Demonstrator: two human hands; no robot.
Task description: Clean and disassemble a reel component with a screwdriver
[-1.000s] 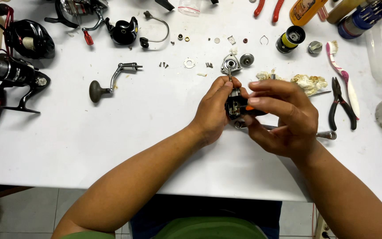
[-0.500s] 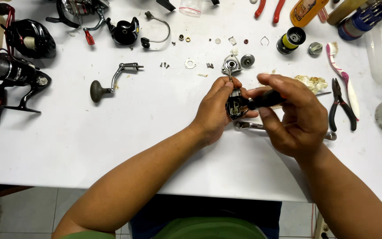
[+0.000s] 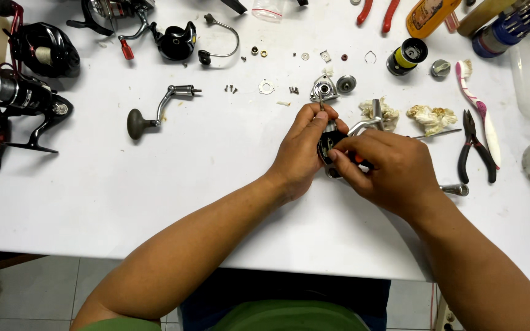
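My left hand [image 3: 305,150] grips a small dark fishing reel body [image 3: 327,142] over the middle of the white table [image 3: 154,184]. My right hand [image 3: 391,171] presses against the reel from the right, its fingers closed on a thin tool with a red-and-black handle whose tip I cannot see. A silver arm [image 3: 369,122] of the reel sticks up behind my right knuckles. A metal handle end [image 3: 455,190] lies on the table by my right wrist.
Several small screws, washers and a silver cap [image 3: 324,90] lie just beyond my hands. A crank handle [image 3: 154,110] lies to the left, whole reels [image 3: 26,92] at the far left. Black pliers [image 3: 475,147], a toothbrush [image 3: 476,101] and greasy tissue wads [image 3: 430,116] sit on the right.
My right hand has shifted its grip from cupping the reel to holding a thin tool against it. The left hand has stayed on the reel.
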